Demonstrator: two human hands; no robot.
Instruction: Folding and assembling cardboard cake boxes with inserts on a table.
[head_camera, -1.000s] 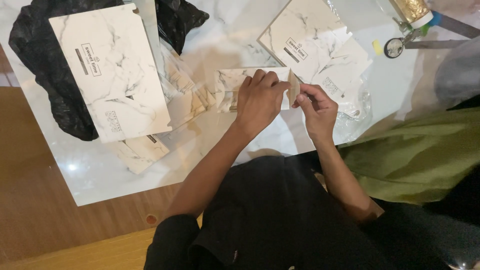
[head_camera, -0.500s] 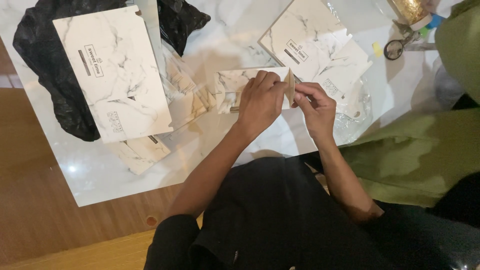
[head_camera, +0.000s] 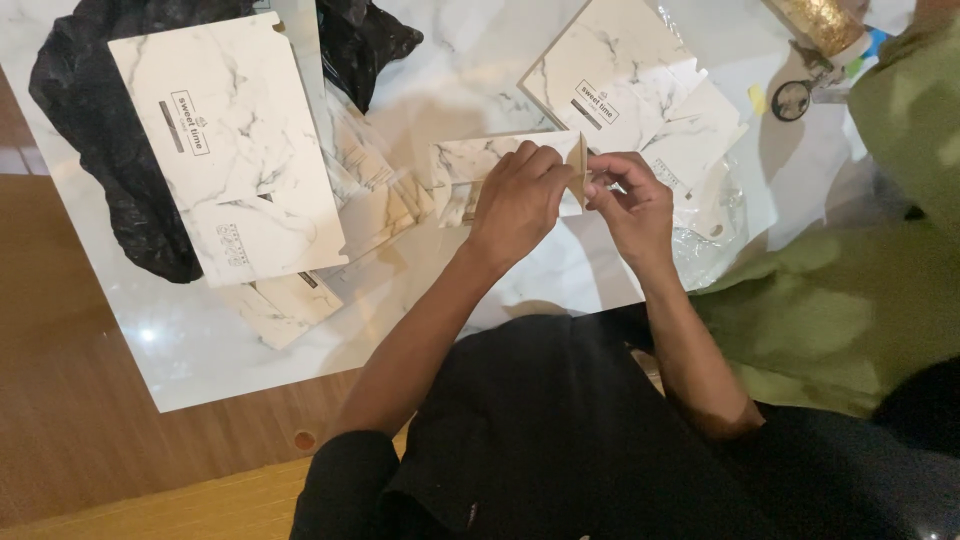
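Both hands meet over the middle of the table: the left hand (head_camera: 518, 195) closes over a marble-printed card box blank (head_camera: 470, 160), pinning it against the white marbled table (head_camera: 200, 350), while the right hand (head_camera: 632, 205) pinches its brown-backed end flap (head_camera: 578, 165) between fingertips. Over the last second the flap has risen from lying low to standing upright at the crease, so the fold appears to be taking shape. Beside them lie a large flat blank (head_camera: 225, 150) on black plastic (head_camera: 110, 160), another flat blank (head_camera: 610, 85), and scissors (head_camera: 800, 95). An olive-green sleeve (head_camera: 900, 130) now reaches in at far right.
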